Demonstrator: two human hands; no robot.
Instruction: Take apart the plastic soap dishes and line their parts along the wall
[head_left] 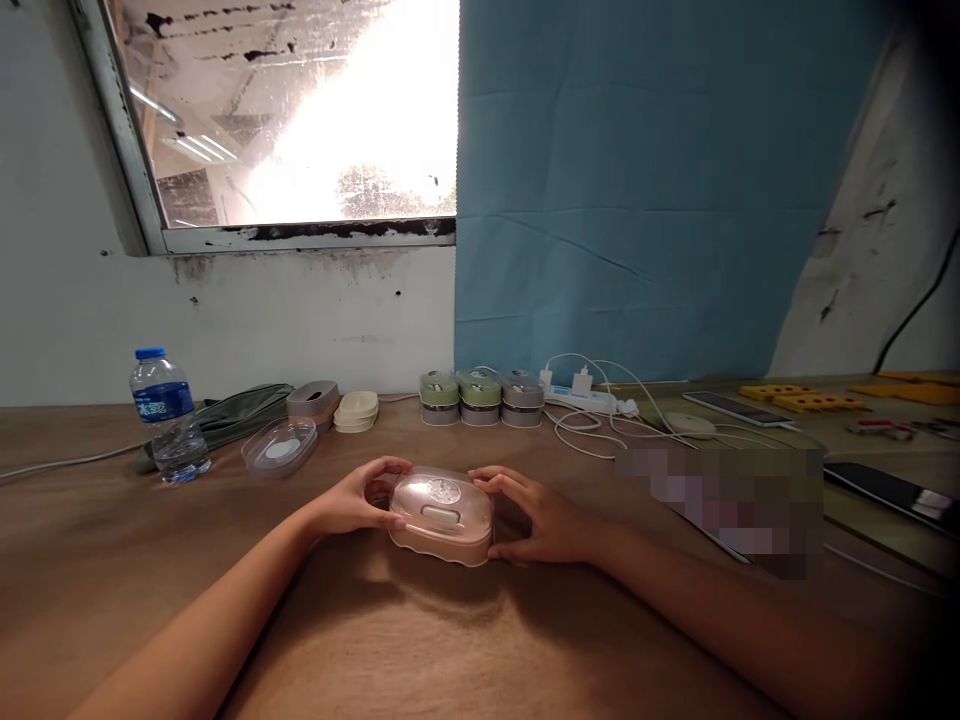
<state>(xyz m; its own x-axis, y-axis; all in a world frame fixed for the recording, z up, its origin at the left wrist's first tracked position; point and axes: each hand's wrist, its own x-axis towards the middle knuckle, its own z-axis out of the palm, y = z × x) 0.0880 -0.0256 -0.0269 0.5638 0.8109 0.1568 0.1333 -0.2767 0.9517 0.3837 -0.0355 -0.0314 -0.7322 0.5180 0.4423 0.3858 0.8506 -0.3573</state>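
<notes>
A pink oval box with a clear lid (441, 515) rests on the brown table (420, 640) in front of me. My left hand (361, 497) curls round its left end, fingers over the top edge and thumb at the front. On the other end my right hand (534, 520) does the same, with its fingers bent over the lid's rim. Both hands are closed on the box, which sits flat on the table.
A water bottle (168, 414) stands at the left, beside a green pouch (232, 415), a clear lid (279, 446), a grey box (313, 401) and a cream box (356, 410). Three lidded boxes (480, 397), a power strip with cables (592, 400), phones (892, 492) and yellow pieces (810, 398) lie behind and right.
</notes>
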